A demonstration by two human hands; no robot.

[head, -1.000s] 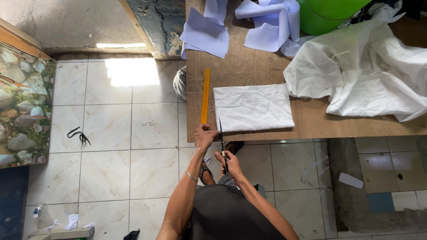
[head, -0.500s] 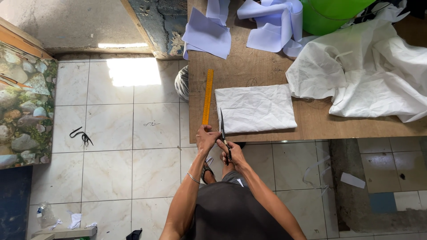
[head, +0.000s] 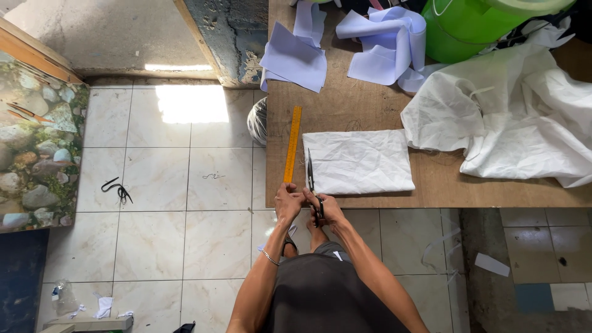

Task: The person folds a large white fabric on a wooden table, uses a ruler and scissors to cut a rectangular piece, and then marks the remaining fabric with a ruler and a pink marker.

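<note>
Right hand clamped around the handles of dark scissors, blades pointing away along the left edge of a folded white cloth. Left hand closed at the near edge of the tabletop, fingers at the near end of a yellow ruler lying just beside the cloth. Farther back: pale blue paper pieces, a green bucket, a large crumpled white sheet. Down on the tiled floor, a small black item.
</note>
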